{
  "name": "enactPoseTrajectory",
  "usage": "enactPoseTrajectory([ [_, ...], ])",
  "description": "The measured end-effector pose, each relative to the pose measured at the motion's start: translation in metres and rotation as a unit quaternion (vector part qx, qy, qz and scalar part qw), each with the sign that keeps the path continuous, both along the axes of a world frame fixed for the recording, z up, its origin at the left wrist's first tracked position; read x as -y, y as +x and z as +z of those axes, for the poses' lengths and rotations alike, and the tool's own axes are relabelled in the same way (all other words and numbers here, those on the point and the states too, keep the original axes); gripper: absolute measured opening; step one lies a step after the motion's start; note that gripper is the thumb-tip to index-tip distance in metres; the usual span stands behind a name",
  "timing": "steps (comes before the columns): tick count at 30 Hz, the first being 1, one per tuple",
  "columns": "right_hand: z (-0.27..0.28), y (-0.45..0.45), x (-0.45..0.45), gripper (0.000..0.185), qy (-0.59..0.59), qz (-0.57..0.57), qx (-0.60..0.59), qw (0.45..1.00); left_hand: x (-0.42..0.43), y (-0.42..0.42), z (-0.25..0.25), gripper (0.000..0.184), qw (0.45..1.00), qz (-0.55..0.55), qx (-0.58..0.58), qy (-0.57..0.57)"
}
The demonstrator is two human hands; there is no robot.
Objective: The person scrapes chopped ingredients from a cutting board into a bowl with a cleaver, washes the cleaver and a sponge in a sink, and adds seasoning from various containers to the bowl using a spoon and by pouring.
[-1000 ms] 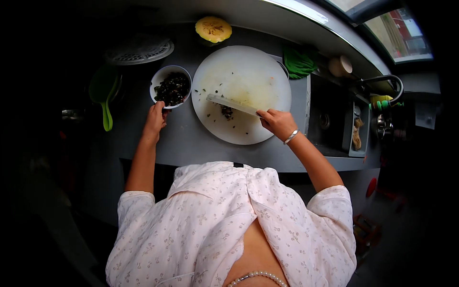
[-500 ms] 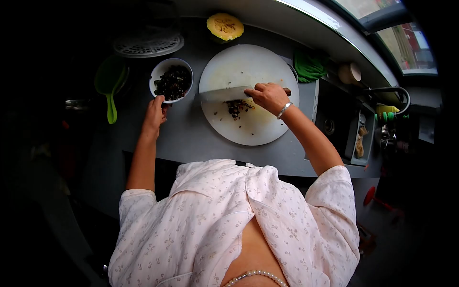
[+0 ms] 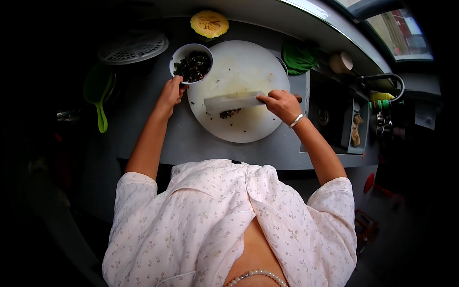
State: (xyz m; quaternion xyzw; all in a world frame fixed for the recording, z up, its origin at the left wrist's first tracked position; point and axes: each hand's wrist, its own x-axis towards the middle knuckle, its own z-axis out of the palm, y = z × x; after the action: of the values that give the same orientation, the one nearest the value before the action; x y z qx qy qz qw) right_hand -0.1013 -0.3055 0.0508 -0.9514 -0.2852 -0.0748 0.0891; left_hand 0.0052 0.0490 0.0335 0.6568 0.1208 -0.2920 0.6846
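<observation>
My left hand (image 3: 172, 93) grips the near rim of a white bowl (image 3: 208, 76), which overlaps the upper left edge of the cutting board. Dark chopped food (image 3: 193, 66) fills much of the bowl. In my right hand (image 3: 282, 105) is a cleaver (image 3: 234, 101), held by its dark handle with the broad blade pointing left over the board. A small heap of dark chopped bits (image 3: 230, 114) lies just under the blade's near side, partly hidden by it. Stray bits are scattered over the round white cutting board (image 3: 248, 131).
A cut yellow squash half (image 3: 209, 24) sits behind the board. On the left are a grey perforated tray (image 3: 136, 49) and a green ladle-shaped strainer (image 3: 100, 95). A green cloth (image 3: 299, 57) lies at the back right, beside the dark sink (image 3: 325, 98) with its curved faucet (image 3: 401, 86).
The bowl in my left hand has moved right, from beside the board to over its edge. The cleaver now covers more of the heap, which looks smaller. The view has shifted slightly.
</observation>
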Motion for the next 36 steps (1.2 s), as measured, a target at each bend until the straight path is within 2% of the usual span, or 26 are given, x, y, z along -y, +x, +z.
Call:
enactPoseTrajectory([
  [2, 0.005, 0.012, 0.005, 0.032, -0.023, -0.054, 0.046, 0.997, 0.006, 0.005, 0.003, 0.034, 1.0, -0.003, 0.023, 0.015],
  [5, 0.002, 0.029, 0.009, 0.028, -0.018, -0.092, 0.017, 0.995, 0.009, 0.01, 0.014, 0.035, 0.999, -0.006, 0.024, 0.022],
  [7, 0.002, 0.034, 0.006, 0.027, -0.006, -0.093, 0.013, 0.996, 0.005, 0.012, 0.015, 0.029, 0.999, -0.016, 0.025, 0.017],
  [14, 0.001, 0.003, 0.002, 0.028, -0.035, -0.043, -0.027, 0.998, -0.005, 0.004, 0.014, 0.03, 1.0, 0.003, 0.008, 0.029],
  [17, 0.005, -0.002, 0.004, 0.029, -0.037, 0.022, -0.045, 0.998, -0.012, -0.002, 0.009, 0.031, 0.999, 0.016, -0.003, 0.028],
  [26, -0.004, 0.053, -0.047, 0.031, 0.01, 0.071, -0.022, 0.997, -0.021, -0.006, 0.017, 0.032, 1.0, 0.001, 0.003, 0.022],
  [32, 0.003, 0.056, -0.041, 0.034, -0.081, 0.138, -0.065, 0.985, -0.024, -0.008, 0.016, 0.031, 0.999, 0.0, -0.003, 0.041],
  [36, 0.007, 0.038, -0.008, 0.037, -0.096, 0.143, -0.075, 0.982, -0.013, -0.005, 0.002, 0.032, 0.999, -0.01, -0.019, 0.037],
])
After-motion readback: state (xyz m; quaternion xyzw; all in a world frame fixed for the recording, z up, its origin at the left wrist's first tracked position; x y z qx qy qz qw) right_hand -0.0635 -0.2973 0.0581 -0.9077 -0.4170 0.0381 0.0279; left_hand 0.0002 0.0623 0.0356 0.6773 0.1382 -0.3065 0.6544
